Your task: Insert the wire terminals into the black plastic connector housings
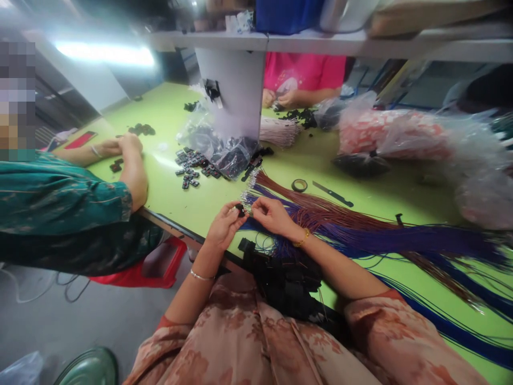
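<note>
Across the green counter (192,206), brown and blue wires (348,233) stretch toward its right edge. Above its near edge, the left hand (222,227) pinches a small black part (240,210); the right hand (271,215), fingers closed, is just beside it, gripping what I cannot tell.

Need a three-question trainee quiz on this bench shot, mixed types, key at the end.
1. Which of the camera wearer's hands holds the small black part?

2. Where does the knife lie?
A) On the floor
B) Beside the tape roll
C) On the shelf

3. True or false: the wearer's two hands are at opposite ends of the table.

Key:
1. The left hand.
2. B.
3. False; the right hand is close beside the left.
</note>
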A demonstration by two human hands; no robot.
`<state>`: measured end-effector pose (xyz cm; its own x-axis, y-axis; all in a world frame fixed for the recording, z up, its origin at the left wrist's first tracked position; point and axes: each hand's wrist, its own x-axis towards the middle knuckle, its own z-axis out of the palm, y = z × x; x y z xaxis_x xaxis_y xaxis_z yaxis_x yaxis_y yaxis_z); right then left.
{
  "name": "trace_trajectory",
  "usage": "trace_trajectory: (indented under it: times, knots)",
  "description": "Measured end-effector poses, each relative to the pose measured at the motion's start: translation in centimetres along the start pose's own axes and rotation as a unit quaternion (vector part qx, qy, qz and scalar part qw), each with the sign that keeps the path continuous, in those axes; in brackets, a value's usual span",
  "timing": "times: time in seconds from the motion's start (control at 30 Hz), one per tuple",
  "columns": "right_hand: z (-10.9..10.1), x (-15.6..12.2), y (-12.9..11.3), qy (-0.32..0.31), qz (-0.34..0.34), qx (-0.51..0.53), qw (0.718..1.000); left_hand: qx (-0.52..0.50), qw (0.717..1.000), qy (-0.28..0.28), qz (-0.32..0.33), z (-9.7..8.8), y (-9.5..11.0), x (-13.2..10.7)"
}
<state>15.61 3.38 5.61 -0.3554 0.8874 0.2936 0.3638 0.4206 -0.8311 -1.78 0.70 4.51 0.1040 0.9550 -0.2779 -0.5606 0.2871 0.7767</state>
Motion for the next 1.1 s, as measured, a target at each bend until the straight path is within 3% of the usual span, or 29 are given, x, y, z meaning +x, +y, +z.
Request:
trace_trajectory:
  times: [0.23, 0.57, 0.83, 1.1]
  knots:
    - [-0.1, -0.2, 0.1, -0.019, 0.024, -0.058, 0.998, -0.029, 0.999, -0.012, -0.024, 0.1, -1.1, 0.6]
    - [0.1, -0.2, 0.1, -0.036, 0.033, -0.071, 0.996, 0.018, 1.0, -0.013, -0.015, 0.0, -1.1, 0.4]
    - [0.5, -0.3, 1.0, -0.053, 0.041, 0.002, 0.998, 0.087, 0.994, 0.05, 0.042, 0.5, -2.4, 0.0]
    - [0.9, -0.8, 1.2, -0.067, -0.006, -0.071, 0.995, 0.083, 0.992, 0.078, 0.047, 0.5, -3.0, 0.2]
